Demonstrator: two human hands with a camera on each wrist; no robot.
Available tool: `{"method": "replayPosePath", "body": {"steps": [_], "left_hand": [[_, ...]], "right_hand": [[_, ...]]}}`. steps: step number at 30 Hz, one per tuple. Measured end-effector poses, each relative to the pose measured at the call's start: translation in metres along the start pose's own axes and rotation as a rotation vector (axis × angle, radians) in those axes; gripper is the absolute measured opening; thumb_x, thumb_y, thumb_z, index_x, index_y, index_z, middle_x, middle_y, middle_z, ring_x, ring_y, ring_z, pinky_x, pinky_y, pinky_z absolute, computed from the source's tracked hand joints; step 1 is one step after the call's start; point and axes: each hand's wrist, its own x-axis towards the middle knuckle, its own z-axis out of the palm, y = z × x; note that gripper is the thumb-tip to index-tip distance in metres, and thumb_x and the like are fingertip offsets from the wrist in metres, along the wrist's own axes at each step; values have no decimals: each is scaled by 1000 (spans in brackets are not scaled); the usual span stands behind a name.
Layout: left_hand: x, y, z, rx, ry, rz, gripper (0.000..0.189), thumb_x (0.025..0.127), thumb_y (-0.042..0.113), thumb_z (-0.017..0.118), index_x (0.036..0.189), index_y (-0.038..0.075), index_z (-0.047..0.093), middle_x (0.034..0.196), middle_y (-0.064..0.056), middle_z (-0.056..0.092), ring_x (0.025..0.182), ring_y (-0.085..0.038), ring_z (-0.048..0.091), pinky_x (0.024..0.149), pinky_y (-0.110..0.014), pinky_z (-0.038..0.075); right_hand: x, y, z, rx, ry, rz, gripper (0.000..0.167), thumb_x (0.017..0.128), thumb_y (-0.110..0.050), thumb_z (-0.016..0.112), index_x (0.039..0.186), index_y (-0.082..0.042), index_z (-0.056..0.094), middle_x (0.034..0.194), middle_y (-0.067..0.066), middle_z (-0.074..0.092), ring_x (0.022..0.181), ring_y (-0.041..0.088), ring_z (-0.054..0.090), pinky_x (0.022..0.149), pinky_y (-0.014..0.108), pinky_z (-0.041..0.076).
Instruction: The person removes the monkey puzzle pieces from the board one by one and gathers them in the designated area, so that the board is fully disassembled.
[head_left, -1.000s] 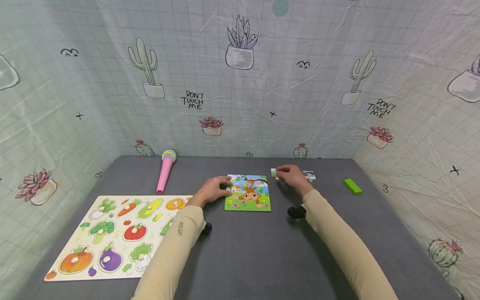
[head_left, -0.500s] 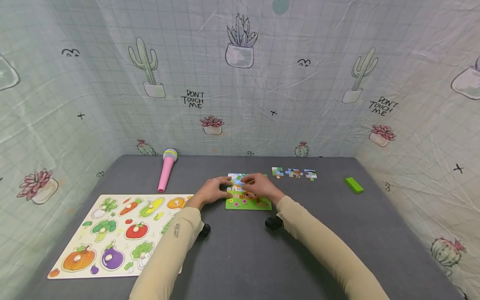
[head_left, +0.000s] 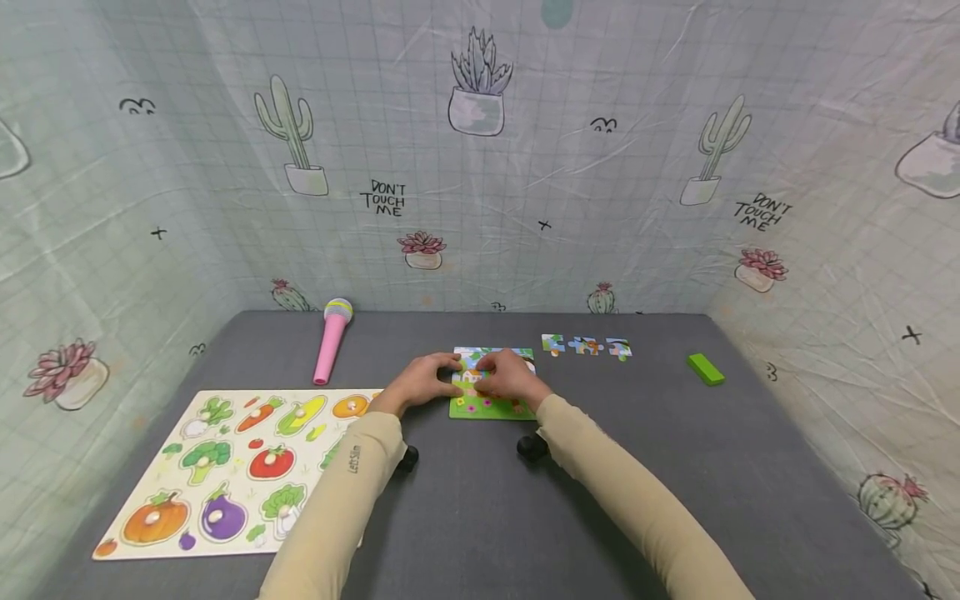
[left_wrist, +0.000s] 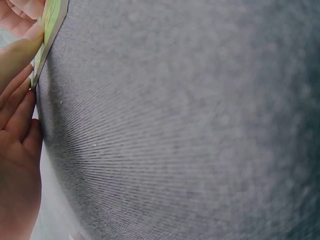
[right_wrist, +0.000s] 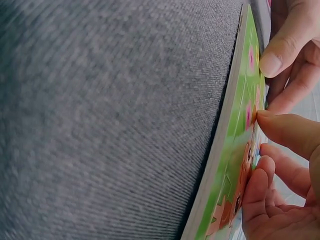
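Observation:
A small square jigsaw puzzle [head_left: 488, 412] with a monkey picture and a green lower edge lies on the grey table. My left hand [head_left: 424, 378] grips its left edge, the thumb on top and the fingers along the side. My right hand [head_left: 513, 375] reaches over the puzzle, its thumb and bent fingers pinching at a piece in the left middle. In the right wrist view the fingertips are right on the picture face [right_wrist: 231, 145], and the right hand hides part of the monkey. Loose jigsaw pieces [head_left: 588, 345] lie in a row behind and to the right.
A cream vegetable peg puzzle [head_left: 243, 467] covers the left of the table, partly under my left forearm. Behind it lies a pink toy microphone [head_left: 328, 348]. A green block [head_left: 706, 369] lies on the right. A patterned cloth [head_left: 480, 200] closes off the back and sides.
My right hand has left the row of loose pieces and moved left onto the jigsaw puzzle, uncovering the row. The left hand stays at the puzzle's left edge.

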Motion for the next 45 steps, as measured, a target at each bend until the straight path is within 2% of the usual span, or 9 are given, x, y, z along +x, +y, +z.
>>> {"method": "replayPosePath", "body": {"steps": [7,18,28,33,41,45], "left_hand": [[-1,-1,0,10,5,10,47,85,25,77,126,6,66,147,-6,48,140,-30,36,114,-46,30],[-2,0,1,17,9,22,48,85,25,77,127,6,65,147,-6,48,140,-29,37,114,-46,31],[-2,0,1,6,-3,14,47,86,25,77,128,7,65,148,-6,48,140,-29,36,114,-47,31],[-1,-1,1,17,-2,12,47,85,25,77,127,6,65,147,-6,48,140,-29,37,114,-47,31],[-1,-1,1,32,4,20,47,85,24,78,127,6,65,147,-6,49,139,-29,38,113,-46,32],[-1,-1,1,36,3,21,48,84,24,78,127,6,65,147,-6,49,139,-29,38,113,-46,32]], "right_hand": [[2,1,2,-18,4,-17,28,90,-13,71,116,-3,68,116,14,64,105,28,61,89,42,52],[5,3,3,-28,17,5,27,90,-14,71,115,-5,66,114,13,60,103,26,55,88,42,50],[5,5,5,29,14,28,25,91,-14,70,114,-6,65,113,10,60,100,24,57,87,41,50],[5,6,5,57,2,13,24,90,-12,70,113,-6,66,111,8,62,101,24,58,87,40,51],[1,2,6,110,-13,-33,26,89,-11,71,114,-6,68,114,11,65,91,23,61,72,35,53],[-1,-1,6,91,19,-59,26,86,-9,73,111,-6,71,113,11,63,92,24,58,72,35,52]]}}
